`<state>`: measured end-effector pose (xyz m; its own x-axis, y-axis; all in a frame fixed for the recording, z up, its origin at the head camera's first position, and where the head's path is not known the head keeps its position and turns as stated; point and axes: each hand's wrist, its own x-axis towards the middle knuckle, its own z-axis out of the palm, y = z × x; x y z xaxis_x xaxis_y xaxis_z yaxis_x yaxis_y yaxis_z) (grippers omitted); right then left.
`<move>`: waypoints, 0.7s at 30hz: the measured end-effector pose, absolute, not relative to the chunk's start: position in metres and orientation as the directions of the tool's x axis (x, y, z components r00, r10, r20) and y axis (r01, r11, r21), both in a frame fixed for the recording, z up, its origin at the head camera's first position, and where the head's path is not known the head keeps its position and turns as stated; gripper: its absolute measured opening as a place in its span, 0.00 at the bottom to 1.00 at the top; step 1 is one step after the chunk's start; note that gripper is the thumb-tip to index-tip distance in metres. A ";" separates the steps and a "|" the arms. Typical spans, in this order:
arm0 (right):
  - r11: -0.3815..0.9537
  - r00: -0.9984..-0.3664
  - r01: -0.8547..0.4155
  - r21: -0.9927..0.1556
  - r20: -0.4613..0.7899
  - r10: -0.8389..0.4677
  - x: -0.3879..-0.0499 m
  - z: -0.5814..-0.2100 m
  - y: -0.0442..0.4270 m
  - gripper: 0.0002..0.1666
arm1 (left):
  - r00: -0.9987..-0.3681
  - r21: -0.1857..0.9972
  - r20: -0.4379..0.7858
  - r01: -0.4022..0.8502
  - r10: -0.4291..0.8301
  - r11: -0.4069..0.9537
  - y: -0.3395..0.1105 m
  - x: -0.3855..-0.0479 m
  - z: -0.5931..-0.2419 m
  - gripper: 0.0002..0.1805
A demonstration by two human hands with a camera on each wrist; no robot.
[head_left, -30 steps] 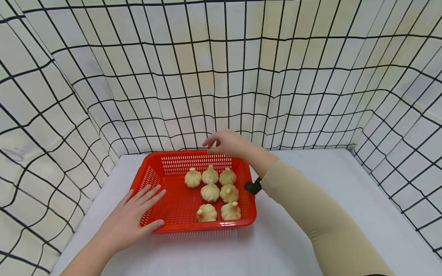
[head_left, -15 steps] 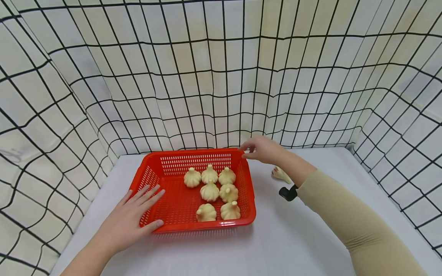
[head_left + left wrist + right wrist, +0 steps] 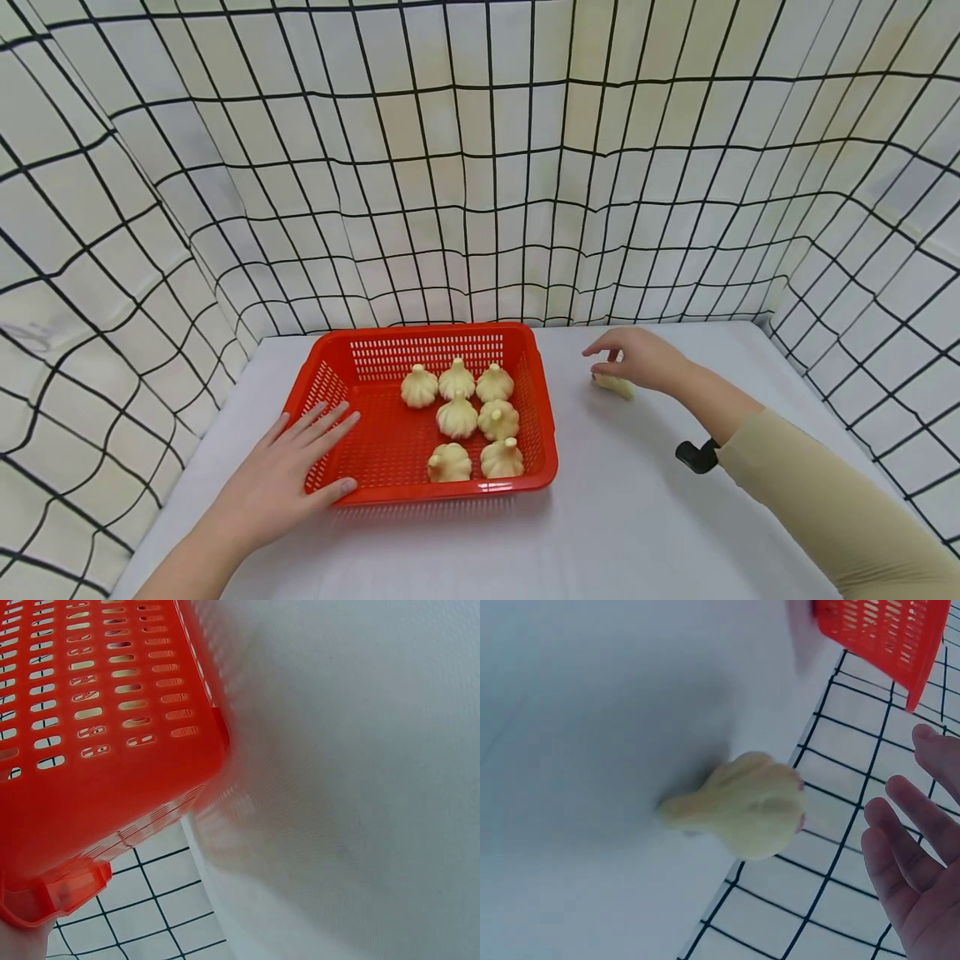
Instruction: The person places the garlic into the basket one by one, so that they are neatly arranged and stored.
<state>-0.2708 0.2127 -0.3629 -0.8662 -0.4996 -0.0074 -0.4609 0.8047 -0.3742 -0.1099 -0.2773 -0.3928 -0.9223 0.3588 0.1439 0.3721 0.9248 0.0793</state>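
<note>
A red plastic basket (image 3: 390, 497) with slotted walls holds several pale garlic bulbs (image 3: 456, 417), mostly in its middle and right part. Spread over the basket's left rim lies my left hand (image 3: 281, 475), fingers straight and thumb at the near corner. One more garlic bulb (image 3: 742, 806) lies on its side on the white table, right of the basket. Just above that bulb hovers my right hand (image 3: 641, 358); in the right wrist view its fingers are loosely bent, apart from the bulb, with nothing in them. In the head view the hand partly covers this bulb.
Black netting (image 3: 487, 179) over white walls encloses the table at the back and both sides. The white table surface (image 3: 615, 517) extends in front and to the right. A black wrist camera (image 3: 697, 457) sits under my right sleeve.
My right hand has moved from over the basket's back rim rightward and down to the lone garlic bulb, which has come into view. The left hand and basket stay put.
</note>
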 end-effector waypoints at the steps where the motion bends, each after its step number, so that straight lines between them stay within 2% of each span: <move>1: 0.807 -0.869 -0.455 -0.377 -0.009 -0.494 -0.269 -0.364 0.216 0.17 | -0.923 0.079 0.143 0.371 0.358 0.925 -0.277 -0.110 -0.393 0.45; 7: 0.832 -0.894 -0.412 -0.372 -0.015 -0.449 -0.267 -0.373 0.232 0.20 | -0.922 0.078 0.145 0.373 0.360 0.925 -0.277 -0.109 -0.392 0.45; 16: 0.891 -0.938 -0.301 -0.341 -0.065 -0.341 -0.277 -0.395 0.245 0.34 | -0.919 0.072 0.152 0.378 0.364 0.923 -0.278 -0.109 -0.393 0.44; 21: 0.902 -0.946 -0.268 -0.338 -0.087 -0.313 -0.284 -0.408 0.250 0.38 | -0.914 0.068 0.163 0.387 0.372 0.920 -0.278 -0.109 -0.394 0.44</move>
